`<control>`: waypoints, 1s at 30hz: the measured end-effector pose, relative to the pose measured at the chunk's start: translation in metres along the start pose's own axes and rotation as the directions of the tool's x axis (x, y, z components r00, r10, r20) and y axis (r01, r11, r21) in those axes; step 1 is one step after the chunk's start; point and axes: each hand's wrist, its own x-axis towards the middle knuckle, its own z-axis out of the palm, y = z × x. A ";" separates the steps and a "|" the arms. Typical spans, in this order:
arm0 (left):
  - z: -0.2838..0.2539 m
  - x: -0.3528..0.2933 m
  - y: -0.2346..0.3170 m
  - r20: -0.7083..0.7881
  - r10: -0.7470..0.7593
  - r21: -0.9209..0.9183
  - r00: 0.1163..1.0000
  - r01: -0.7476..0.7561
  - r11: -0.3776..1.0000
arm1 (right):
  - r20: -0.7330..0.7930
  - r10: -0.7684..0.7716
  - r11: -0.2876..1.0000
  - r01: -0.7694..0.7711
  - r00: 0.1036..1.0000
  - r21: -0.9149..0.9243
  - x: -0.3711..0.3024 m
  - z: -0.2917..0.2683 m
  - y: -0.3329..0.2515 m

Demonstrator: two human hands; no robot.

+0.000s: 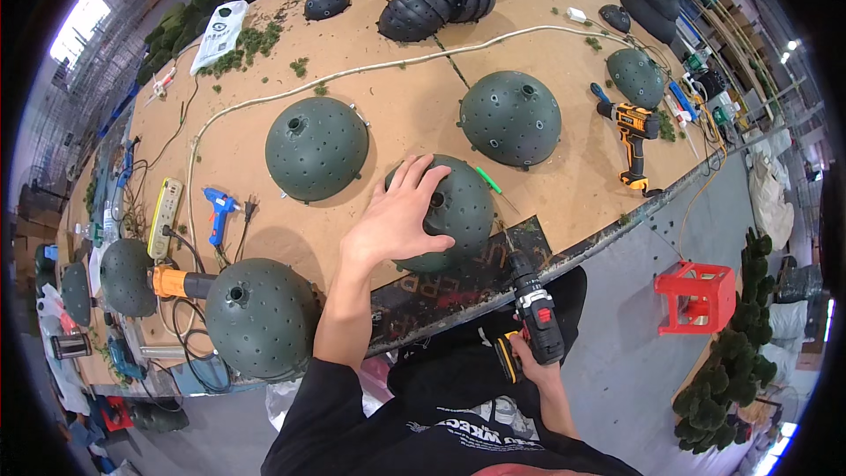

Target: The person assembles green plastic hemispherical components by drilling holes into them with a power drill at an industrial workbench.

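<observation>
We see dark green domes, smooth hard shells dotted with small holes, each rounded crown carrying a wider hole. The worked dome (471,216) sits near the front edge of the tan, board-like surface (388,110), partly over a black patch (414,307). Two more, the far-left dome (317,154) and far-right dome (515,128), stand beyond it with bare board between. A thin green screwdriver (487,180) lies just beside its right side; a pale cable (423,57) curves behind. Our left hand (394,216) is spread wide over the worked dome, fingers and thumb around the crown hole. Our right hand (529,361), lower, is closed round the grip of a black drill (539,317), bit pointing up-forward; we can't tell if it touches.
</observation>
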 end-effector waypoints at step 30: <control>-0.002 -0.002 0.004 -0.022 -0.023 0.041 0.999 0.024 0.999 | -0.057 -0.084 0.993 0.078 0.995 -0.093 0.001 0.006 0.009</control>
